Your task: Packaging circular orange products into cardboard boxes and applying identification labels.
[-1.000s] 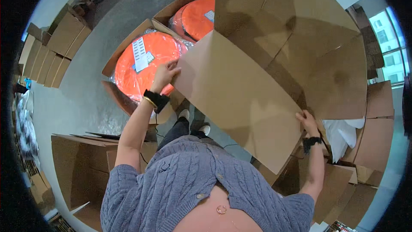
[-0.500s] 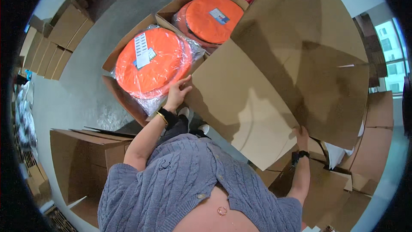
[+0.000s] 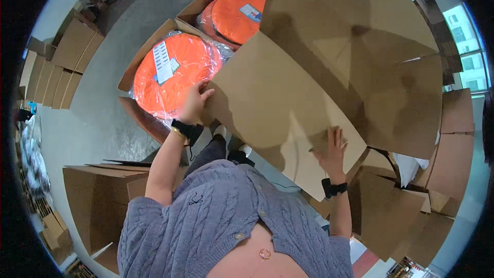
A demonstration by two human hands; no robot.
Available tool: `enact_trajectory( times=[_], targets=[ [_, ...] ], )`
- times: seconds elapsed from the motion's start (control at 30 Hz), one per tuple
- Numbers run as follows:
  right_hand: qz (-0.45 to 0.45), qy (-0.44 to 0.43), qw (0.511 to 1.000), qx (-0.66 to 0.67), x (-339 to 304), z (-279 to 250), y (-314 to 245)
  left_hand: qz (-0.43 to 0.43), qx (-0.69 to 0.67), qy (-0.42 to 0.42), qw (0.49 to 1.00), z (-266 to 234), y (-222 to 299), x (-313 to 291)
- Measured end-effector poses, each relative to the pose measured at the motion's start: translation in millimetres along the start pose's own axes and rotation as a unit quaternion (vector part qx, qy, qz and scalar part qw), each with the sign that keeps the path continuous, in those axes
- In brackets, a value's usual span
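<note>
A large brown cardboard box (image 3: 396, 108) stands tilted in front of me on the right, with a wide flat panel (image 3: 267, 98) facing me. My left hand (image 3: 193, 105), slightly blurred, is closed on the left edge of this panel, and the thumb shows along it. On the panel's lower right part lies my right hand (image 3: 332, 157), open with its fingers stretched out. Just beyond my left hand, an orange round pack (image 3: 177, 72) in clear plastic with a white label sits in an open carton (image 3: 135, 67). Part of a second orange round pack (image 3: 234, 15) is hidden behind the panel.
An open empty carton (image 3: 87, 206) stands at the lower left. Stacked cartons (image 3: 77, 46) line the far left, beside the grey floor (image 3: 116, 87). More cardboard (image 3: 401, 216) and a white sheet (image 3: 409, 167) lie to the right, near a window (image 3: 465, 46).
My right hand has left the panel's right edge and now lies flat on its face, farther left. The left hand and the panel's left edge have shifted left.
</note>
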State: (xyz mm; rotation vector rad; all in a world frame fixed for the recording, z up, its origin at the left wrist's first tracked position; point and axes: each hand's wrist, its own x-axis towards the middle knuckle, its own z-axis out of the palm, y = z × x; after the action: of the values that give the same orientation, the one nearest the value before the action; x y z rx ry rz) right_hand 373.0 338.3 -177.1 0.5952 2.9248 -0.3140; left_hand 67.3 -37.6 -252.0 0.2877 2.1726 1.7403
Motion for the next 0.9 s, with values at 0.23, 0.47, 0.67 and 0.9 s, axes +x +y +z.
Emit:
enact_trajectory(
  times=[0.23, 0.47, 0.67, 0.9],
  targets=[
    [0.014, 0.019, 0.993, -0.12, 22.9, 8.6, -10.0, -0.066, -0.015, 0.005, 0.998, -1.0, -88.4, 31.6],
    [0.003, 0.054, 0.997, -0.061, 8.2, 3.5, 3.3, -0.023, 0.108, 0.046, 0.993, 5.1, -38.8, 12.7],
    [0.0, 0.036, 0.999, -0.03, -0.5, -17.5, -12.7, 0.014, 0.12, 0.069, 0.99, -8.6, -5.3, 0.6],
    [-0.09, -0.036, 0.995, -0.003, -32.9, -60.8, -52.3, 0.039, 0.099, 0.073, 0.992, -13.3, 36.4, -11.5]
  ],
)
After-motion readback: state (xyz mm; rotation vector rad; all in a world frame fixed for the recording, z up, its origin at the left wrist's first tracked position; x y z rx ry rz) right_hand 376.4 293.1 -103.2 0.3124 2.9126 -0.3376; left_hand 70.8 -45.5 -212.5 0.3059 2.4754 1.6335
